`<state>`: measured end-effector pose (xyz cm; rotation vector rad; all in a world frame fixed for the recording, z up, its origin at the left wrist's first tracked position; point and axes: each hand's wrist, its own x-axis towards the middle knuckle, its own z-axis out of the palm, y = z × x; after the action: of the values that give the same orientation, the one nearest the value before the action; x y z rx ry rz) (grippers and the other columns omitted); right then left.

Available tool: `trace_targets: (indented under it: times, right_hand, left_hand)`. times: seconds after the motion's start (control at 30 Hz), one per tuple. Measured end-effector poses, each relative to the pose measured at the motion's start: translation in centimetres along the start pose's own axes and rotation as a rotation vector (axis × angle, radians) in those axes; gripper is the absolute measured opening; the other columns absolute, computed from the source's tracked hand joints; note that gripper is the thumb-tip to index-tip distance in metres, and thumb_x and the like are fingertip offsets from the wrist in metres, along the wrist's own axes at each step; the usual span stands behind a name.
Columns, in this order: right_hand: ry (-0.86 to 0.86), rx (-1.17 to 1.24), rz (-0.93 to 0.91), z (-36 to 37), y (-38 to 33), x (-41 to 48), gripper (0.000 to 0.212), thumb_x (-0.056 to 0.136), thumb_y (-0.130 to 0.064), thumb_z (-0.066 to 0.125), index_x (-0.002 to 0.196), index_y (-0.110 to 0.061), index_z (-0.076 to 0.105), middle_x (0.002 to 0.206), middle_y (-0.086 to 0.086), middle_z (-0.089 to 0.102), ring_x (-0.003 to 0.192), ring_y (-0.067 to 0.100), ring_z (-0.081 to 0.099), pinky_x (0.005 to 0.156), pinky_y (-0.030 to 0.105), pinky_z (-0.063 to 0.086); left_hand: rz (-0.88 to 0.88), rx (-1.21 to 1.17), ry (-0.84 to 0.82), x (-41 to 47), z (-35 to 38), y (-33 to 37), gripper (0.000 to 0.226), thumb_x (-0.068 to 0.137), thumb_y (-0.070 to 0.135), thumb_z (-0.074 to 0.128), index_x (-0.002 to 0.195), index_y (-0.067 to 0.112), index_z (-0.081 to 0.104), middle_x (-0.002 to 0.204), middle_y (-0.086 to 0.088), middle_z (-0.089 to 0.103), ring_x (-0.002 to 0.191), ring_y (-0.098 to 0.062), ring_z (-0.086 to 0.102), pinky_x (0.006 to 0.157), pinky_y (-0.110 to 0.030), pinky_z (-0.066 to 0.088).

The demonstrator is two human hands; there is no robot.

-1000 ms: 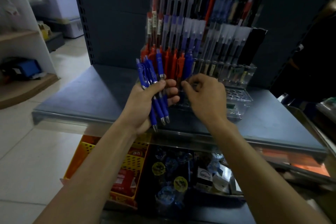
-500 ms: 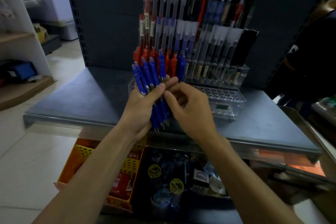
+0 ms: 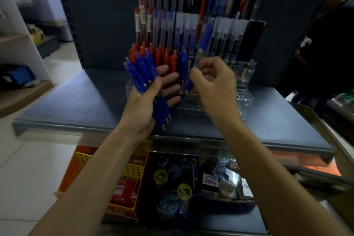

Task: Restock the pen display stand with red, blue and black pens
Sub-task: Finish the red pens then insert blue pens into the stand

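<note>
Blue pens (image 3: pixel 147 82) are held in front of the stand (image 3: pixel 247 97).
The left hand (image 3: pixel 145 105) grips the bundle, its fingers (image 3: pixel 169 80) curled round it, tips down, just before the clear stand on the grey shelf (image 3: pixel 76 105). The right hand (image 3: pixel 214 82) pinches a single pen (image 3: pixel 206 36), blurred and tilted, above the stand's front holes, near the red pens (image 3: pixel 162 57) standing in the stand's front row.
</note>
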<state>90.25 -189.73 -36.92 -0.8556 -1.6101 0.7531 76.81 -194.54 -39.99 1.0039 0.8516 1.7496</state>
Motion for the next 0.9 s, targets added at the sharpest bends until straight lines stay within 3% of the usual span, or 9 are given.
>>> trace_targets:
  times: [0.07,0.13,0.3,0.4,0.5,0.6,0.67,0.8,0.9]
  right_hand:
    - [0.077,0.017,0.055,-0.3,0.2,1.3,0.016,0.088,-0.012,0.063,0.102,-0.017,0.058,0.079,-0.001,0.063,0.076,0.021,0.067,0.067,0.044,0.06]
    - [0.124,-0.008,0.079,-0.5,0.6,2.3,0.018,0.087,-0.013,0.063,0.104,-0.017,0.059,0.077,-0.002,0.063,0.077,0.022,0.068,0.069,0.044,0.06]
    - [0.14,-0.137,0.081,-0.5,1.1,3.7,0.01,0.086,-0.014,0.063,0.083,-0.022,0.059,0.075,0.0,0.067,0.076,0.018,0.069,0.071,0.04,0.06]
    - [0.042,-0.299,0.066,-0.3,1.4,3.9,0.003,0.087,-0.014,0.063,0.085,-0.014,0.06,0.069,-0.001,0.064,0.064,0.012,0.063,0.06,0.024,0.054]
    - [-0.046,-0.433,0.049,0.1,1.7,3.6,0.003,0.085,-0.015,0.065,0.086,-0.016,0.062,0.07,-0.006,0.064,0.065,0.01,0.061,0.062,0.025,0.051]
    - [-0.066,-0.626,0.008,1.2,2.0,2.8,0.01,0.084,-0.019,0.066,0.094,-0.019,0.066,0.082,-0.001,0.069,0.081,0.021,0.066,0.072,0.035,0.055]
    - [-0.011,-0.686,0.002,1.7,1.8,2.4,0.016,0.086,-0.022,0.064,0.101,-0.019,0.068,0.094,0.003,0.071,0.092,0.026,0.064,0.075,0.034,0.051]
    - [0.046,-0.877,-0.008,1.5,1.9,2.3,0.023,0.091,-0.032,0.061,0.113,-0.027,0.068,0.115,0.001,0.065,0.115,0.029,0.048,0.091,0.038,0.034]
    - [0.013,-0.827,0.06,1.5,1.8,2.4,0.021,0.092,-0.034,0.06,0.11,-0.028,0.07,0.105,-0.002,0.071,0.114,0.027,0.051,0.092,0.039,0.031]
  left_hand:
    - [0.03,0.003,0.05,0.1,0.0,0.1,0.021,0.103,0.019,0.038,0.112,0.019,0.057,0.077,0.0,0.066,0.065,-0.017,0.063,0.061,-0.029,0.055]
    - [0.017,-0.039,0.061,0.3,-0.1,0.1,0.017,0.103,0.021,0.038,0.107,0.019,0.055,0.062,0.004,0.048,0.049,-0.011,0.045,0.048,-0.025,0.043]
    - [-0.092,-0.195,0.016,0.5,-0.3,0.0,0.012,0.101,0.016,0.039,0.096,0.013,0.05,0.058,0.005,0.037,0.041,-0.007,0.033,0.038,-0.02,0.031]
    - [-0.092,-0.276,0.0,0.7,-0.6,-0.2,0.013,0.093,0.006,0.036,0.094,0.012,0.047,0.058,0.003,0.037,0.041,-0.007,0.032,0.037,-0.02,0.03]
    - [-0.053,-0.29,-0.014,0.8,-0.6,-0.3,0.017,0.084,0.003,0.036,0.097,0.01,0.045,0.064,-0.001,0.047,0.043,-0.009,0.036,0.04,-0.022,0.034]
    - [-0.03,-0.191,0.018,0.6,0.1,-0.2,0.025,0.09,-0.005,0.032,0.103,0.006,0.05,0.093,-0.013,0.069,0.052,-0.012,0.048,0.049,-0.025,0.043]
    - [-0.009,-0.109,0.015,0.4,0.3,0.0,0.026,0.094,-0.007,0.035,0.108,0.005,0.053,0.108,-0.014,0.071,0.062,-0.013,0.057,0.059,-0.027,0.05]
    - [0.015,-0.028,0.028,0.2,0.0,0.0,0.027,0.096,-0.007,0.041,0.114,0.006,0.056,0.104,-0.009,0.073,0.082,-0.017,0.07,0.074,-0.028,0.057]
    - [0.006,-0.027,0.043,0.2,-0.1,-0.1,0.027,0.096,-0.008,0.042,0.117,0.004,0.055,0.102,-0.01,0.074,0.088,-0.022,0.071,0.076,-0.031,0.058]
